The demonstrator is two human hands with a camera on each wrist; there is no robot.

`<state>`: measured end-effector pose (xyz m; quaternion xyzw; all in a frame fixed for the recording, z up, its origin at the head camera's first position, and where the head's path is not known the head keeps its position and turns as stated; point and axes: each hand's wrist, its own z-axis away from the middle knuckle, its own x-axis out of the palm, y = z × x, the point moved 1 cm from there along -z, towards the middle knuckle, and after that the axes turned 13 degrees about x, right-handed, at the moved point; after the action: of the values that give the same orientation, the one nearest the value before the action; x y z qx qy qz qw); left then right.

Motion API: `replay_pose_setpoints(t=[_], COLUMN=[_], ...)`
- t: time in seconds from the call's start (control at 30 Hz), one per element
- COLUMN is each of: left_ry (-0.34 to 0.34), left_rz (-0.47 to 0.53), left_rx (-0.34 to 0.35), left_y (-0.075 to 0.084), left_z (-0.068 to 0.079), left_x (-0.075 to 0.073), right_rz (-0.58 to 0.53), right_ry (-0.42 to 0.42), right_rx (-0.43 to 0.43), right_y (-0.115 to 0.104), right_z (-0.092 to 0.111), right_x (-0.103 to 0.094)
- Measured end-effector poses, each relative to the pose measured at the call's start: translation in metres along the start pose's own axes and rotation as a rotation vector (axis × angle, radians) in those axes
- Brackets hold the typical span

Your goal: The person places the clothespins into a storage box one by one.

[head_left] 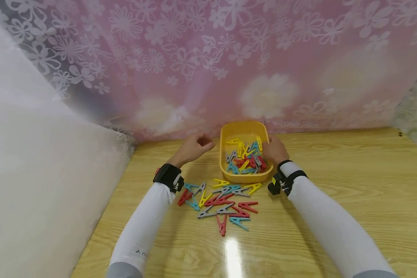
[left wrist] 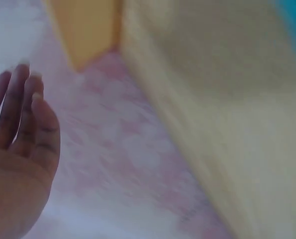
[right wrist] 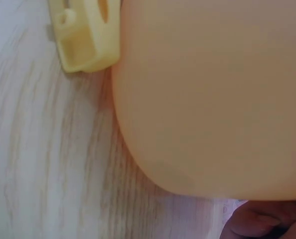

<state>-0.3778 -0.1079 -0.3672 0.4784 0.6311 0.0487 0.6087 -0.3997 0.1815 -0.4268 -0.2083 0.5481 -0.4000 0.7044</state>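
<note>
A yellow plastic tub (head_left: 246, 178) stands at the back of the table, with plastic clothes pegs (head_left: 241, 150) in yellow, red, blue and grey inside. My right hand (head_left: 276, 150) grips the tub's right rim, thumb on the inner side. In the right wrist view the tub's wall (right wrist: 213, 99) fills much of the picture, and a few fingers show at the lower right. To the left of the tub hovers my left hand (head_left: 195, 148), holding nothing; in the left wrist view its fingers (left wrist: 46, 129) are extended and slightly bent.
Several loose pegs (head_left: 221, 225) lie spread on the wooden table (head_left: 351, 185) in front of the tub. One yellow peg (right wrist: 88, 45) lies close against the tub's wall. A pink flowered cloth (head_left: 208, 77) hangs behind the table, and a white sheet (head_left: 48, 166) borders it on the left.
</note>
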Motion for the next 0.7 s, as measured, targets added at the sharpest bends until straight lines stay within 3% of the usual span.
replay_pose_setpoints(t=[0.23, 0.37, 0.47, 0.57, 0.7], left_ry=[-0.202, -0.33, -0.407, -0.452, -0.478], left_rz=[-0.031, -0.003, -0.043, -0.11, -0.127], left_rx=[-0.042, -0.092, -0.095, -0.059, -0.036], left_y=[-0.028, -0.033, -0.033, -0.029, -0.029], left_z=[0.042, 0.06, 0.07, 0.076, 0.084], left_x=[-0.006, -0.006, -0.004, -0.002, 0.003], right_rz=[-0.012, -0.002, 0.001, -0.002, -0.01], right_ry=[-0.002, 0.005, 0.006, 0.006, -0.001], right_rx=[0.004, -0.036, -0.048, -0.039, -0.023], right_y=[0.001, 0.004, 0.005, 0.004, 0.003], right_z=[-0.002, -0.006, -0.007, -0.007, -0.007], right_x=[0.001, -0.001, -0.001, 0.0, 0.003])
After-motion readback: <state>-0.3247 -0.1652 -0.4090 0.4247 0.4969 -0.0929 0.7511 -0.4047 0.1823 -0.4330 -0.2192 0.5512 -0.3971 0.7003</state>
